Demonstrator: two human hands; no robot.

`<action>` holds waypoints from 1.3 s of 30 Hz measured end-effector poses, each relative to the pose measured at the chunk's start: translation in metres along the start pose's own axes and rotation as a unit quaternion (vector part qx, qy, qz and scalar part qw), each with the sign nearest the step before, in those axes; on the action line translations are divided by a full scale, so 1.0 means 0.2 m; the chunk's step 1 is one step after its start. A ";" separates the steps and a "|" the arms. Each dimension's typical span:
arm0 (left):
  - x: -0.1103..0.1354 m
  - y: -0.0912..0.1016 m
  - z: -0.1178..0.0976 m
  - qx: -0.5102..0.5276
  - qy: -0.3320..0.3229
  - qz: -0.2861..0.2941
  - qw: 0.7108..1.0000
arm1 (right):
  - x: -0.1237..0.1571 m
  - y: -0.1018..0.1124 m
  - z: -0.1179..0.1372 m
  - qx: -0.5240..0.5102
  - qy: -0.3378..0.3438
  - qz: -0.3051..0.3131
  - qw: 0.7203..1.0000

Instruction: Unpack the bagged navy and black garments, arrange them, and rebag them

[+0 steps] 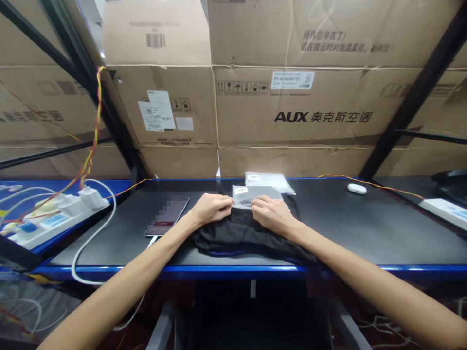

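A bunched black garment (237, 236) with a blue edge lies on the black worktop (365, 228) just in front of me. Its far end goes into a clear plastic bag (257, 196) with a white label. My left hand (210, 208) pinches the bag's left edge together with the cloth, fingers closed. My right hand (272, 214) rests on the garment at the bag's mouth, fingers curled onto the plastic and cloth. More clear bags (268, 180) are stacked just behind.
A phone (167, 216) on a cable lies left of my hands. A white power strip (54, 218) with plugs and wires sits far left. A small white case (356, 188) is at back right, a white box (443, 209) far right. Cardboard boxes (292, 112) wall the back.
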State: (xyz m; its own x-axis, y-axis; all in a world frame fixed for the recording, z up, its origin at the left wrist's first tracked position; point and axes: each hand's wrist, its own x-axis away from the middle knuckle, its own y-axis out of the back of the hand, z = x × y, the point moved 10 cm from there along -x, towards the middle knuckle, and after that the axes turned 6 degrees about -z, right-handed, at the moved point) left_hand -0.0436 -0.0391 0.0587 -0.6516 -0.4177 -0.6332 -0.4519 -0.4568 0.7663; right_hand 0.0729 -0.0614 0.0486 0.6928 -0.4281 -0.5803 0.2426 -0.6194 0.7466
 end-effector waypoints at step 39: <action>-0.22 -0.11 -0.18 0.015 0.000 0.047 0.999 | 0.23 0.17 -0.25 0.047 -0.058 -0.067 0.995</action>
State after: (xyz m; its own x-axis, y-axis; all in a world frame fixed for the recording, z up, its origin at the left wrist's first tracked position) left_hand 0.0163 -0.0388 0.0649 -0.6918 -0.4574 -0.5588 -0.4071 -0.3921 0.8249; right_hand 0.1465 -0.0696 0.0635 0.5734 -0.4078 -0.7105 0.2587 -0.7328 0.6294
